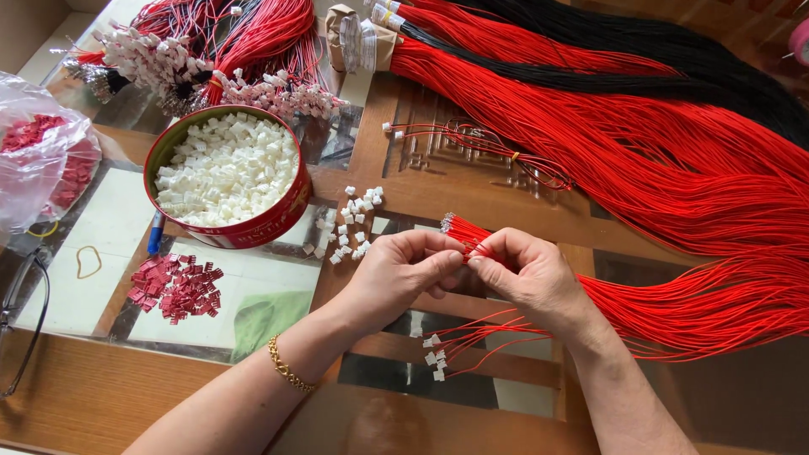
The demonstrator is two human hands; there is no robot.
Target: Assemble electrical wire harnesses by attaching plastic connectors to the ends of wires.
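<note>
Left hand (pixel 403 271), right hand (pixel 528 274) pinch red wires (pixel 468 236) — round red tin (pixel 226 175) beyond.

A glass-topped wooden table (pixel 101 396) filled the view. Carved woodwork (pixel 438 139) showed beneath the glass, which reflected soft daylight.
</note>
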